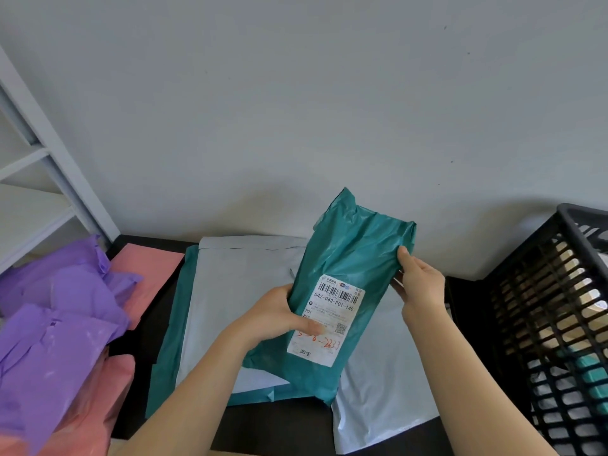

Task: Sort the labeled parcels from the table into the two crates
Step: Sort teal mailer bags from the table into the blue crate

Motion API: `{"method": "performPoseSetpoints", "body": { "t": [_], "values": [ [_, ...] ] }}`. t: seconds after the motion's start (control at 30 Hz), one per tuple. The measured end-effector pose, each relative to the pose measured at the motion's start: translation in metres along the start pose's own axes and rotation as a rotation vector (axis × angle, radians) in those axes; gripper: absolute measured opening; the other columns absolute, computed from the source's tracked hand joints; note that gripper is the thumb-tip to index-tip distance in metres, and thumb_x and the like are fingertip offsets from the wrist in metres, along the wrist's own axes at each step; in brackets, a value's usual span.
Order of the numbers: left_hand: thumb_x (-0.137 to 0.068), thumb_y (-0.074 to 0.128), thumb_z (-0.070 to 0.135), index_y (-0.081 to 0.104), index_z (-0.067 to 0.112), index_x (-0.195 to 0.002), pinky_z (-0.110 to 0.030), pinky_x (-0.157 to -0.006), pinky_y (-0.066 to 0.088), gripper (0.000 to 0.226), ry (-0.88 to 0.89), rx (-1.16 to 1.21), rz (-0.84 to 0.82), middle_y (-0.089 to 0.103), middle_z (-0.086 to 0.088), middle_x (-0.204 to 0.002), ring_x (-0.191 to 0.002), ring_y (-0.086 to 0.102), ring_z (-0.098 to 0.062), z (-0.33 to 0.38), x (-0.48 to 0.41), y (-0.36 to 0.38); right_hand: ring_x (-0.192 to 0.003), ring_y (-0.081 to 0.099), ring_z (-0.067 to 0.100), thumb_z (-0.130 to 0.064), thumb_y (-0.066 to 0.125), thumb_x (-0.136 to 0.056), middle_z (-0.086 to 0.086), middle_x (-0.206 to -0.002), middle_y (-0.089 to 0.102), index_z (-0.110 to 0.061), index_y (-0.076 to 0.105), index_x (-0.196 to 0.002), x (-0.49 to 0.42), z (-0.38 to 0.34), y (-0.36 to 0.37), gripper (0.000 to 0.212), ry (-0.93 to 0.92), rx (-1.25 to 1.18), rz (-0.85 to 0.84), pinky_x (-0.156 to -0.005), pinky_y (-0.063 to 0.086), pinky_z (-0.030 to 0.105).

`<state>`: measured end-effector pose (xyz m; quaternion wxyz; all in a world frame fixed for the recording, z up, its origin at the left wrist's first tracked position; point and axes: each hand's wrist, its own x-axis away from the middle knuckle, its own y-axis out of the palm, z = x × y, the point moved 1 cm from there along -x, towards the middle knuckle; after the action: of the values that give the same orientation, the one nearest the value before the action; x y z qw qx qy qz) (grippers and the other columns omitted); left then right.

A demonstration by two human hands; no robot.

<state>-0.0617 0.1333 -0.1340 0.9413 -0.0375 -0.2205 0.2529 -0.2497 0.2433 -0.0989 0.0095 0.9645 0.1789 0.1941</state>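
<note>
Teal parcel [353,258]: held upright in the air above the counter [289,426], label side toward the person, clear of the parcels lying below.
Left hand [274,319]: grips the parcel's left edge, fingers curled behind it and thumb pressed flat across the lower part of the label [330,320].
Right hand [419,284]: pinches the upper right edge, thumb in front and the other fingers out of sight behind.
Black crate [526,291]: at the right end of the counter, some parcels already inside. The second crate is not in view.
Risk, misread: the thumb covers part of the red handwritten number. If that number decides the sort, the parcel could land in the wrong crate.
Risk, slip: the film looks slick and both grips sit on the edges only. Letting go with one hand to reach over could let the parcel swing or drop.
Risk, snag: the crate wall stands high. A low carry could catch the parcel's bottom corner on the rim.
Risk, pile: a dropped parcel would fall on the white mailer [230,291] beneath and mix with the unsorted ones.
Purple parcels [56,324]: heaped loosely at the left and untouched. They look liable to slide if knocked.
</note>
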Motion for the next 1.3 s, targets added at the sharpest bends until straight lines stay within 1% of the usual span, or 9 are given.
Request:
{"method": "performPoseSetpoints", "body": {
  "t": [0.07,0.17,0.33,0.4,0.6,0.87,0.97,1.07,1.3],
  "values": [
    [-0.067,0.085,0.009,0.061,0.028,-0.100,-0.016,-0.070,0.050,0.045,-0.004,0.081,0.071,0.070,0.016,-0.097,-0.088,0.066,0.000,-0.003,0.001,-0.001,-0.087,0.066,0.015,-0.023,0.063,-0.093,0.001,-0.091,0.070,-0.011,0.068,-0.092,0.000,0.000,0.000,0.013,-0.050,0.111,-0.025,-0.086,0.053,0.033],
    [-0.071,0.081,0.010,0.061,0.027,-0.098,-0.015,-0.063,0.047,0.037,-0.017,0.319,0.221,0.070,0.013,-0.093,-0.084,0.065,-0.001,-0.007,0.003,-0.001,-0.089,0.063,0.014,-0.018,0.067,-0.089,-0.002,-0.093,0.067,-0.007,0.062,-0.121,0.010,0.006,0.004,0.035,-0.145,0.330,-0.072,-0.089,0.050,0.032],
    [-0.075,0.078,0.011,0.065,0.021,-0.098,-0.021,-0.064,0.050,0.029,-0.032,0.583,0.380,0.072,0.006,-0.092,-0.084,0.068,-0.010,-0.004,0.004,0.004,-0.092,0.056,0.006,-0.023,0.072,-0.083,-0.002,-0.115,0.060,-0.023,0.048,-0.132,0.052,0.030,0.028,0.055,-0.264,0.719,-0.370,-0.072,0.045,0.016],
    [-0.075,0.077,0.008,0.064,0.022,-0.095,-0.019,-0.062,0.049,0.027,-0.005,0.586,0.411,0.071,0.006,-0.091,-0.083,0.068,-0.009,-0.002,0.005,0.004,-0.099,0.052,0.007,-0.027,0.076,-0.077,-0.005,-0.114,0.053,-0.027,0.044,-0.130,0.063,0.040,0.033,0.062,-0.326,0.840,-0.431,-0.077,0.046,0.017],
    [-0.076,0.077,0.012,0.061,0.029,-0.092,-0.024,-0.066,0.049,0.029,0.014,0.582,0.395,0.069,0.008,-0.094,-0.089,0.065,-0.010,0.000,0.009,0.007,-0.124,0.040,0.020,-0.050,0.076,-0.060,-0.003,-0.138,0.036,-0.024,0.009,-0.151,0.073,0.066,0.037,0.116,-0.381,1.116,-0.349,-0.103,0.041,0.044],
    [-0.085,0.070,0.023,0.051,0.020,-0.116,-0.017,-0.066,0.050,0.037,0.056,0.514,0.326,0.062,0.005,-0.112,-0.095,0.062,-0.004,-0.006,0.010,0.014,-0.121,0.038,0.017,-0.035,0.071,-0.070,-0.001,-0.135,0.037,-0.024,0.006,-0.152,0.079,0.072,0.022,0.106,-0.357,1.086,-0.150,-0.096,0.045,0.035],
    [-0.084,0.070,0.021,0.042,0.025,-0.126,-0.017,-0.083,0.044,0.050,0.196,0.300,0.541,0.047,0.009,-0.122,-0.110,0.051,-0.006,-0.012,0.012,0.010,-0.124,0.035,0.018,-0.031,0.072,-0.070,-0.001,-0.139,0.036,-0.024,0.011,-0.152,0.079,0.071,0.013,0.103,-0.356,1.079,-0.096,-0.102,0.041,0.037],
    [-0.080,0.072,0.010,0.040,0.015,-0.135,-0.033,-0.103,0.039,0.065,0.551,-0.207,0.678,0.044,-0.002,-0.132,-0.123,0.042,-0.017,-0.017,0.013,0.005,-0.128,0.032,0.018,-0.028,0.074,-0.070,-0.002,-0.142,0.034,-0.024,0.015,-0.151,0.080,0.068,0.003,0.100,-0.362,1.091,-0.059,-0.109,0.033,0.037],
    [-0.068,0.061,-0.009,0.047,0.016,-0.124,-0.057,-0.101,0.039,0.063,0.901,-0.697,0.669,0.042,-0.011,-0.136,-0.122,0.043,-0.032,0.003,0.017,0.017,-0.132,0.024,0.015,-0.018,0.077,-0.066,-0.006,-0.140,0.036,-0.027,0.028,-0.146,0.091,0.050,-0.027,0.094,-0.527,1.124,0.038,-0.117,0.020,0.043]
  ]
}}
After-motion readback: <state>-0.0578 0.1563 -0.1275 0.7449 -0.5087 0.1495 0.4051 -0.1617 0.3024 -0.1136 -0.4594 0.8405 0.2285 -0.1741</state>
